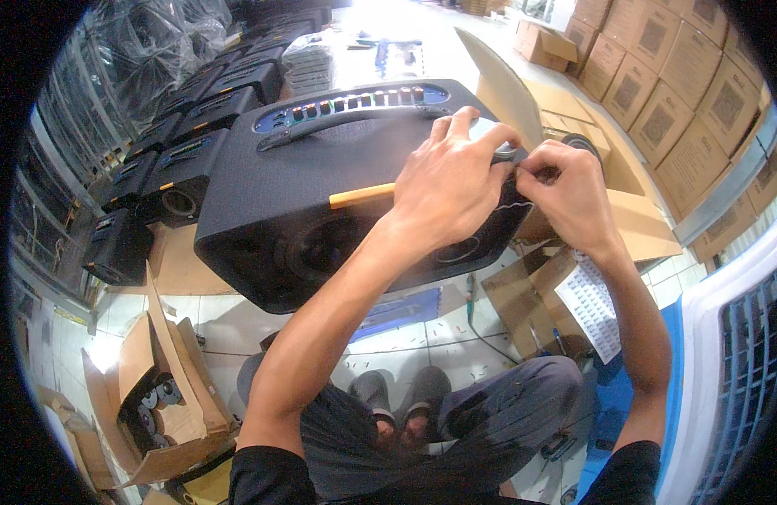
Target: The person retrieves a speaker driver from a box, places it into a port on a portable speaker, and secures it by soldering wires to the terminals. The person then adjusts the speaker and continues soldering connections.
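Observation:
A large black speaker [338,160] stands before me, with a carry handle [355,120] and a panel of knobs [372,101] on its top. My left hand [452,181] reaches over its right end, fingers curled on a pale, rounded object [488,133] whose kind I cannot make out. Close beside it, my right hand [565,185] is closed in a pinch at the speaker's right corner; what lies in the pinch is hidden. A thin pale strand [516,205] hangs below the fingertips. An orange-yellow strip [361,196] lies along the speaker's front top edge, left of my left hand.
Similar black speakers [178,172] stand in rows at left. An open carton [633,223] is behind my right hand; stacked cartons [675,109] rise at far right. A carton of round parts [165,404] sits lower left. A printed sheet [592,307] is beside my right forearm.

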`<state>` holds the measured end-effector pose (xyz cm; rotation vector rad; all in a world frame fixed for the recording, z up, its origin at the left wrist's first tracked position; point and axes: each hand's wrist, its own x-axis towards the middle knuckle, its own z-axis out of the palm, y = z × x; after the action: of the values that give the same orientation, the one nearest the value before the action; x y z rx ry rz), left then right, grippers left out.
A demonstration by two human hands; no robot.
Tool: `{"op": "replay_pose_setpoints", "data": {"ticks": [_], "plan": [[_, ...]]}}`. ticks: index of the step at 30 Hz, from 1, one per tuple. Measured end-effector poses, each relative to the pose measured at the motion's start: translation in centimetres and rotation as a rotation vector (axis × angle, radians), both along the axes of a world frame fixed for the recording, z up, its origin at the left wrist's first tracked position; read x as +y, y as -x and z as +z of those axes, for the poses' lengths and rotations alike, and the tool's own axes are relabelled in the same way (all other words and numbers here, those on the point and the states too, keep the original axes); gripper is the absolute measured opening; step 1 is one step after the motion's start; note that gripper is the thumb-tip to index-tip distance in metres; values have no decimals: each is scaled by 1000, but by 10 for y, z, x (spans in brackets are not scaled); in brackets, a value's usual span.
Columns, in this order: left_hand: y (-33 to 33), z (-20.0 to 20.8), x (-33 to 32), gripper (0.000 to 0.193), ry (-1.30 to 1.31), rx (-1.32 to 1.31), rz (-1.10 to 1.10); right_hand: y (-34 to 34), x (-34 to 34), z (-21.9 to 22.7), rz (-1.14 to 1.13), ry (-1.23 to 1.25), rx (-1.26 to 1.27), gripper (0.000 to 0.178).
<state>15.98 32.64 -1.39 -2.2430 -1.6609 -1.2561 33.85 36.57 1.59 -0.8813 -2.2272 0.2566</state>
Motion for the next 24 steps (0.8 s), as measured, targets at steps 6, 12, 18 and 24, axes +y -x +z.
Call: {"op": "replay_pose_setpoints", "data": {"ticks": [6,12,18,24], "plan": [[0,1,0,30,9,-12,0,-1,0,-2,-11,12,-11,14],[0,0,0,31,7,-15,-10,-8,3,-6,79,-183,-69,14],[2,2,1,31,30,-16,-8,-10,7,-5,93,-31,5,16],[3,1,0,31,31,-16,-17,-11,9,-1,31,262,99,18]]}}
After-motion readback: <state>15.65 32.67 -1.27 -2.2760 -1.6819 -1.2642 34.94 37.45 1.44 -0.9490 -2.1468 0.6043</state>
